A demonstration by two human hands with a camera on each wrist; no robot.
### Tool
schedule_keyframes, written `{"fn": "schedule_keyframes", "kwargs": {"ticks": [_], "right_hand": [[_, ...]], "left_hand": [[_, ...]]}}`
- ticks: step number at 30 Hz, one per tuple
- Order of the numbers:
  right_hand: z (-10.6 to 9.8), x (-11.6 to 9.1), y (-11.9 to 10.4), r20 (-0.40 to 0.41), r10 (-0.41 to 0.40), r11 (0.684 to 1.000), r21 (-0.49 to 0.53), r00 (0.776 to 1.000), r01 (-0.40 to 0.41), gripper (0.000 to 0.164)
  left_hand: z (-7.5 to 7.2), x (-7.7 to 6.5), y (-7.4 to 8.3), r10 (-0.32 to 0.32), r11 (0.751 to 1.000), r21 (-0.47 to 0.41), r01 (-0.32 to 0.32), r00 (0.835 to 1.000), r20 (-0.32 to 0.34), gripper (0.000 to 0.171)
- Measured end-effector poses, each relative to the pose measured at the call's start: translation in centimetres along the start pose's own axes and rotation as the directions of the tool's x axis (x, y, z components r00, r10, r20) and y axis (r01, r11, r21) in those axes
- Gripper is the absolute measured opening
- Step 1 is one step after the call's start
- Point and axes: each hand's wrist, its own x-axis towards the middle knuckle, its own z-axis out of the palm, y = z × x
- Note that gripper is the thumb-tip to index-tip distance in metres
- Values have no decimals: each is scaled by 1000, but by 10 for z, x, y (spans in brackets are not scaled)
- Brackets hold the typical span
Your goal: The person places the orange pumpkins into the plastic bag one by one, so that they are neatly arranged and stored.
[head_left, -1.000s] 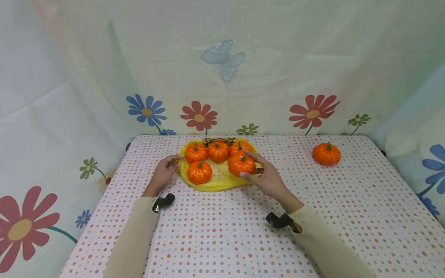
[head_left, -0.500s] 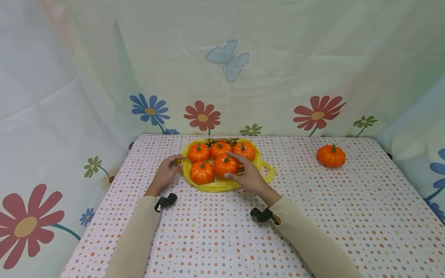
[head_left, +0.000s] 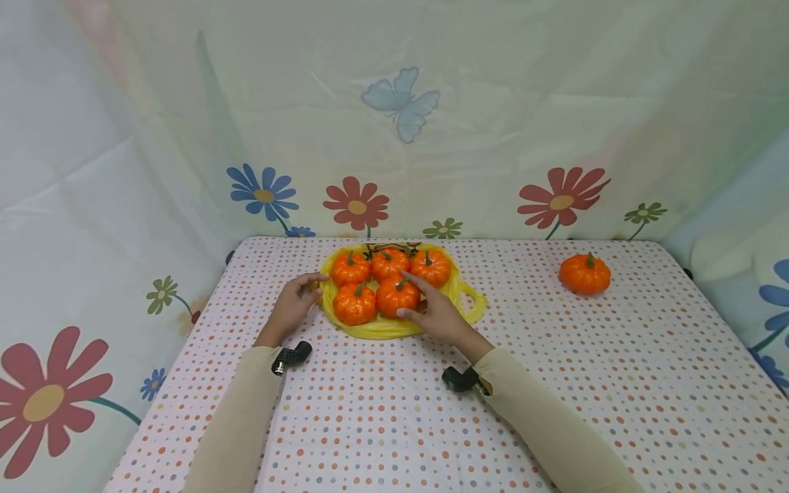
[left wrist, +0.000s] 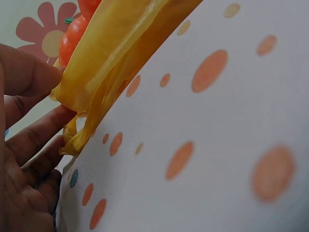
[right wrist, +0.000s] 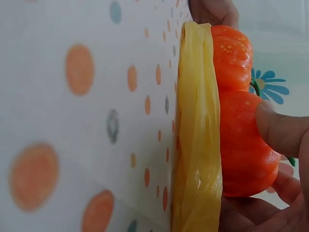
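The right hand (head_left: 441,318) grips an orange miniature pumpkin (head_left: 394,297) at six o'clock in the yellow plastic bag (head_left: 377,333); the left hand (head_left: 290,308) pinches its rim at nine. A lone pumpkin (head_left: 584,275) sits apart, at three.

A spotted tablecloth (head_left: 370,418) lies spread out, its dots mostly orange and grey. Behind it I see a pale curtain (head_left: 524,103), lightly creased, with a light-blue butterfly (head_left: 401,104) high in the middle. Lower down are a blue flower (head_left: 263,196) and, to its right, a red flower (head_left: 356,206). A bigger flower (head_left: 44,402), also red, fills the near left.
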Motion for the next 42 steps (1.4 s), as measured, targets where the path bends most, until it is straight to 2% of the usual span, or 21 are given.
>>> {"fn": "schedule_keyframes", "kwargs": {"ticks": [16,21,25,29,33,35,37,39,42], "right_hand": [[3,3,2,49,23,996,-92,999,-18,82],[-5,-1,0,51,17,998,-59,999,-14,87],[-15,-10,0,53,-12,998,-64,999,16,85],[-30,-23,6,2,-37,997,-64,999,37,75],[-48,-34,17,-116,-68,995,-78,991,60,60],[-59,-37,24,-196,-87,992,-105,977,68,55],[-73,-40,33,-306,-101,990,-128,947,64,55],[-89,-44,42,-438,-86,992,-120,895,36,58],[-116,-51,55,-613,-24,998,-62,790,-18,66]], "left_hand": [[0,2,-3,17,1000,5,-17,1000,-3,28],[1,1,-3,14,1000,1,-14,1000,4,28],[0,0,-2,22,1000,-12,-22,1000,-2,28],[0,0,-2,17,1000,-4,-16,1000,2,28],[-1,-1,-3,20,1000,3,-20,1000,-1,29],[-2,-1,-5,26,1000,-1,-26,1000,-2,29],[-2,-1,-5,20,1000,-6,-20,1000,-3,28],[-1,-1,-5,19,1000,-7,-19,1000,2,28],[-1,0,-5,10,1000,-3,-10,1000,-1,29]]}}
